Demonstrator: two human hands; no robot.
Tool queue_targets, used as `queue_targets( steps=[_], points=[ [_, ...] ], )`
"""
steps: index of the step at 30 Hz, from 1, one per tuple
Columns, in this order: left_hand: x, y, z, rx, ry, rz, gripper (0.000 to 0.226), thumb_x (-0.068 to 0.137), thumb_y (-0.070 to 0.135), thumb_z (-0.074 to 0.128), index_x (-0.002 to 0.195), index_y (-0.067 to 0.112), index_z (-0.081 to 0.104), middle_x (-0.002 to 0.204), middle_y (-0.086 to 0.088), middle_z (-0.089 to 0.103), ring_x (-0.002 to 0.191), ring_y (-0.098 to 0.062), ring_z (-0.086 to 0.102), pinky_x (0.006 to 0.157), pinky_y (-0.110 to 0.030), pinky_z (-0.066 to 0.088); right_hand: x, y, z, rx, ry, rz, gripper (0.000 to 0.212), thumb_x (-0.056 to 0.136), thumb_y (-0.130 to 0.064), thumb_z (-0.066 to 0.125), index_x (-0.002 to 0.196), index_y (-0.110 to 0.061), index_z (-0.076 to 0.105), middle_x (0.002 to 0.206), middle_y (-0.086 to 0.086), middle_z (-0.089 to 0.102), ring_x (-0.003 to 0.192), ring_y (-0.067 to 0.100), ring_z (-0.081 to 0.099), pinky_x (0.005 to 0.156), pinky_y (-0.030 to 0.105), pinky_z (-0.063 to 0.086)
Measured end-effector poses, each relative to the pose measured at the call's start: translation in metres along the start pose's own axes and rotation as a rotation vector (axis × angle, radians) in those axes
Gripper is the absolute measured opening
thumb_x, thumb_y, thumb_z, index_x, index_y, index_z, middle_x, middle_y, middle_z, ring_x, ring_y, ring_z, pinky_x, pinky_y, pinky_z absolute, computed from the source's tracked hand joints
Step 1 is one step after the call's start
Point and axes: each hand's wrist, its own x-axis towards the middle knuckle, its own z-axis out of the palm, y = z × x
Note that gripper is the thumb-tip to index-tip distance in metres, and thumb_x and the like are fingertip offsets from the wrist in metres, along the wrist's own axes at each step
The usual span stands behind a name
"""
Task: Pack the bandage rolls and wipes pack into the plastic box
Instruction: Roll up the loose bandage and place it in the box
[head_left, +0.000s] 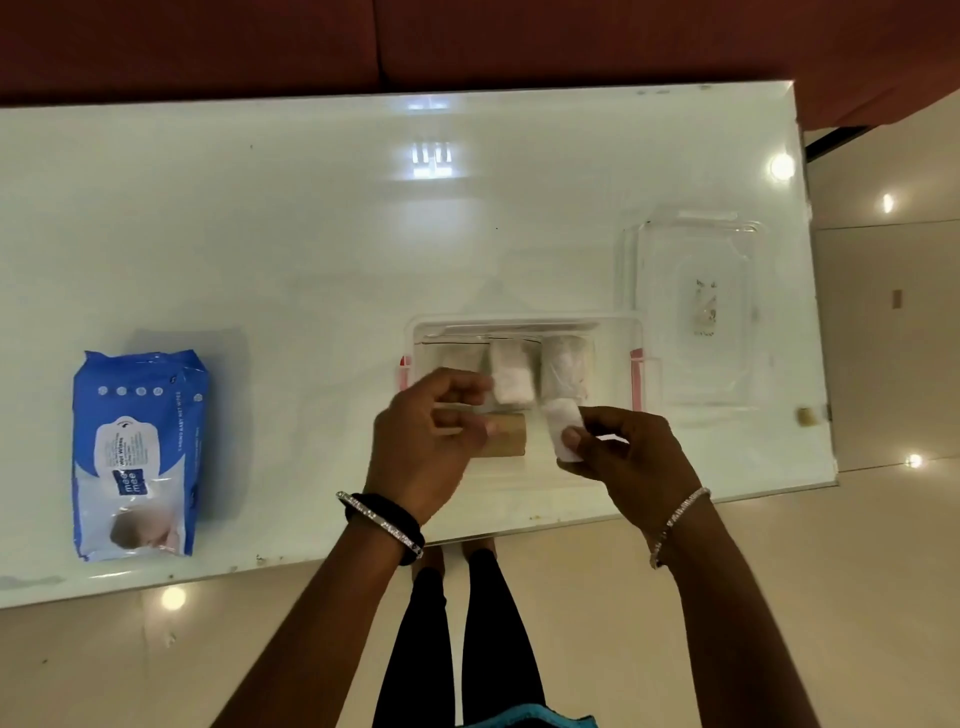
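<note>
**Rolls going into the box, wipes pack still out on the table**

Person stands at the near edge of the white glossy table (311, 234), both hands over the clear plastic box (636, 332) at table centre-right.

Right hand (623, 457): thumb and fingers pinched on a small white bandage roll (561, 428), held over the box's near-right corner, about 5 o'clock of the box centre.

Left hand (421, 441): fingers curled, hovering over the box's near-left part. Fingertips sit right by a tan bandage roll (506, 434) lying on its side in the box; can't tell whether they actually grip it.

Inside the box, along the far wall: three whitish wrapped rolls (511, 376) side by side, the left one blurred behind the left hand.

Clear lid (696, 312) lies flat on the table at roughly 2 o'clock from the box, just beside it.

Blue wipes pack (137, 452) lies flat at 9 o'clock, well apart from the box, near the table's front edge, untouched.

Bangles on both wrists.
</note>
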Motion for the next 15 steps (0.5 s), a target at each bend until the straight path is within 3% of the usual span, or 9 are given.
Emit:
queue_targets(
  steps=[3,6,9,15],
  points=[
    [0.000,-0.007,-0.006,0.225,0.303,0.112,0.022,0.079,0.012,0.074,0.096,0.023,0.068,0.084,0.004,0.067,0.069,-0.009,0.064,0.061,-0.010,0.047,0.010,0.006,0.006,-0.354,0.114,0.035,0.020,0.090,-0.014,0.066,0.110,-0.012,0.071,0.100,0.007,0.074,0.090,0.026,0.072,0.086,0.035,0.055],
    [0.001,-0.019,-0.012,0.397,0.457,0.127,0.028,0.077,0.017,0.076,0.101,0.021,0.062,0.094,0.000,0.057,0.074,-0.016,0.058,0.064,-0.021,0.048,0.021,0.004,0.019,-0.565,0.137,0.038,0.019,0.090,-0.020,0.064,0.105,-0.010,0.069,0.103,0.008,0.071,0.096,0.028,0.067,0.083,0.031,0.049],
    [0.000,-0.029,-0.015,0.420,0.491,0.090,0.039,0.076,0.024,0.078,0.107,0.019,0.055,0.101,0.003,0.052,0.081,-0.016,0.058,0.071,-0.037,0.054,0.032,0.004,0.032,-0.715,0.097,0.096,0.026,0.089,-0.028,0.064,0.104,-0.008,0.067,0.105,0.012,0.070,0.103,0.032,0.064,0.083,0.033,0.048],
    [0.000,-0.035,-0.013,0.240,0.447,-0.001,0.034,0.084,0.030,0.070,0.110,0.018,0.051,0.092,0.003,0.065,0.071,-0.012,0.063,0.069,-0.033,0.055,0.045,0.007,0.046,-0.706,0.155,0.207,0.034,0.084,-0.040,0.068,0.095,-0.008,0.070,0.094,0.012,0.070,0.093,0.033,0.067,0.070,0.028,0.044]
  ],
)
